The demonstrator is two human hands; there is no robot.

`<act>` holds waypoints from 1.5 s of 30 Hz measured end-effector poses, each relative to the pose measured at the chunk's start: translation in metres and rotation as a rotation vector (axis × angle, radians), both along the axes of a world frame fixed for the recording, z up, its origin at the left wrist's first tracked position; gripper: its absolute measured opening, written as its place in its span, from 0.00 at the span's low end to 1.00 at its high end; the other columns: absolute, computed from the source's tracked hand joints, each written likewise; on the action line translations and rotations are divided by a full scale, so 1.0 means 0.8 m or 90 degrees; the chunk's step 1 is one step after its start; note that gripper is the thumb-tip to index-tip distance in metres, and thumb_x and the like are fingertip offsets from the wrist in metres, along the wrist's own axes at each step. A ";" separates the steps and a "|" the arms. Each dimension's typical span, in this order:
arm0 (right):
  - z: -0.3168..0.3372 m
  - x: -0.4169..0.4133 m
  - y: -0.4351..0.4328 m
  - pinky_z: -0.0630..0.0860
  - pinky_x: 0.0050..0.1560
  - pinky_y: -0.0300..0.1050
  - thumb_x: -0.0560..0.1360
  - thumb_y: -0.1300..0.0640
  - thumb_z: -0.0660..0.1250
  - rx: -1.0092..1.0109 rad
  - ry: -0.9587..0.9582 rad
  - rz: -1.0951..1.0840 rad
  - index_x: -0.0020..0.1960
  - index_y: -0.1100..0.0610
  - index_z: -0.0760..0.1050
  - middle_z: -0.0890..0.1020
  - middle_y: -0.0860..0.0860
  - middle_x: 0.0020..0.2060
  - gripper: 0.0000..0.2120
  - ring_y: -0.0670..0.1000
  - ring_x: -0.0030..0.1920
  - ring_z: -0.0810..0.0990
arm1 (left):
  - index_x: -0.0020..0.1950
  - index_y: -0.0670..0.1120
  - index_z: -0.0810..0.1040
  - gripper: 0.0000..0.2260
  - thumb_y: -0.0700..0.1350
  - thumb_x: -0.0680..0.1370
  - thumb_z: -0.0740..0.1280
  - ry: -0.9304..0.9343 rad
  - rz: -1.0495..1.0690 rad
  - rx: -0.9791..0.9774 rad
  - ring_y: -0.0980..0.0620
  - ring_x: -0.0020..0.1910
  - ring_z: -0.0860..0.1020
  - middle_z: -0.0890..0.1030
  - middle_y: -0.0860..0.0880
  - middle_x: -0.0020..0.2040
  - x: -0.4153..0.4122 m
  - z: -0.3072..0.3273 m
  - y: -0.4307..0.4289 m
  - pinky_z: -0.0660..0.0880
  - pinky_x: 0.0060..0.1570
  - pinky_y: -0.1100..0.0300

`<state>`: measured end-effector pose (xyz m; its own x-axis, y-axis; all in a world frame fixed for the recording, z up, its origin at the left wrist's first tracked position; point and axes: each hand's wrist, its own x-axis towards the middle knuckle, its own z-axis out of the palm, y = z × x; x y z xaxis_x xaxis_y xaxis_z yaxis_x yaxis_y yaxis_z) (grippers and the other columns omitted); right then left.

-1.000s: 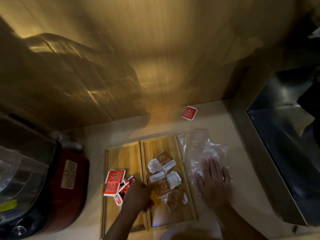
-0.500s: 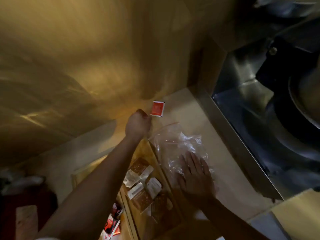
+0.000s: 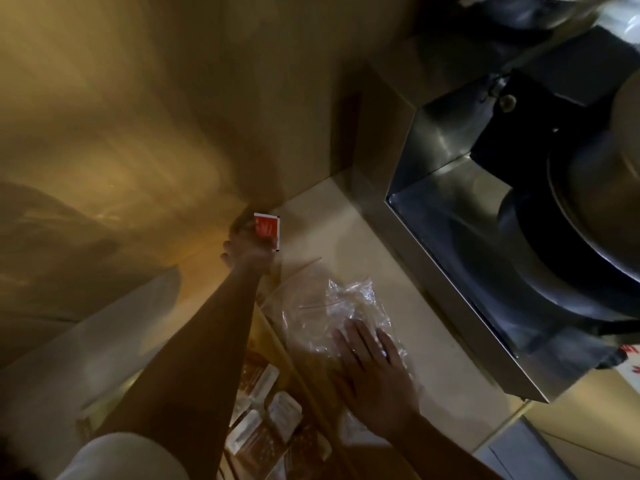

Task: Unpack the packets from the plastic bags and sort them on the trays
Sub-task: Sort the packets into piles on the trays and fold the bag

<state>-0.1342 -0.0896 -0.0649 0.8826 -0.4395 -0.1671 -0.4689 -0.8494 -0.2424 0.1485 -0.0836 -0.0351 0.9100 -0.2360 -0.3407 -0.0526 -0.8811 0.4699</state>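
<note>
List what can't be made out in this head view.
- Grip of the left hand on the red packet: motion blur.
- Print on the brown and white packets: dim, blurred.
- Tray: mostly hidden by the left forearm.
- Contents of the plastic bag: glare, and the right hand lying on it.

I am standing in a kitchen: my beige bench (image 3: 346,237) runs up to a wood-panelled wall (image 3: 173,98), and just right of the bench sits a recessed stainless-steel well (image 3: 433,168) holding a large dark wok (image 3: 588,237) under dim, warm light.
</note>
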 end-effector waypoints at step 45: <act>0.017 -0.004 0.013 0.60 0.68 0.60 0.74 0.47 0.53 -0.024 -0.034 0.028 0.68 0.57 0.67 0.70 0.59 0.69 0.25 0.58 0.71 0.65 | 0.44 0.40 0.77 0.10 0.47 0.76 0.66 0.190 0.621 -0.351 0.50 0.28 0.78 0.82 0.43 0.35 -0.314 0.053 0.367 0.71 0.25 0.63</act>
<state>-0.1374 -0.0789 -0.0512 0.9083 -0.4055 -0.1032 -0.4184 -0.8776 -0.2340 -0.1023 0.2102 0.0071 0.6882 0.3375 -0.6423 0.7140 -0.1578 0.6821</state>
